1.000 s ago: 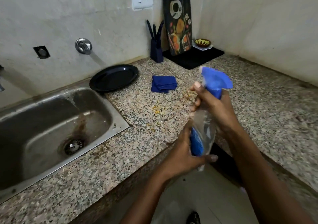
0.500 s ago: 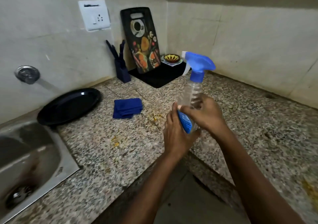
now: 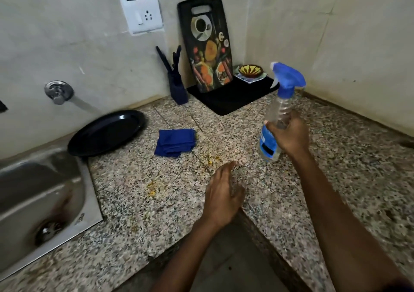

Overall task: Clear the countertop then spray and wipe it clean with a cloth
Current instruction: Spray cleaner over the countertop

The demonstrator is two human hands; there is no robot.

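Across the middle of the frame runs the speckled granite surface, bending round an inner corner at lower centre where its front edge drops to the floor; that notch is where the person stands, so both stretches are within reach. At lower left the steel sink is let into the surface, its rim forming a hard edge that a wipe would run against. A black round plate lies just beside the sink's far corner, near the wall, and a black mat fills the back corner at upper centre, carrying a printed cutting board leaned upright on the wall and a small patterned bowl on a dish; a dark knife block stands just left of the mat. These look pushed back to free the middle, though they remain on the surface. The folded blue cloth lies centre frame, apart from everything, handy for wiping. Yellow crumbs and smears dot the open granite between cloth and front edge. The right hand wraps round the body of the clear spray bottle, upright, its blue nozzle facing left over the dirty patch, apparently to spray there. The left hand hovers low over the surface near the corner, fingers straight and relaxed, holding nothing.
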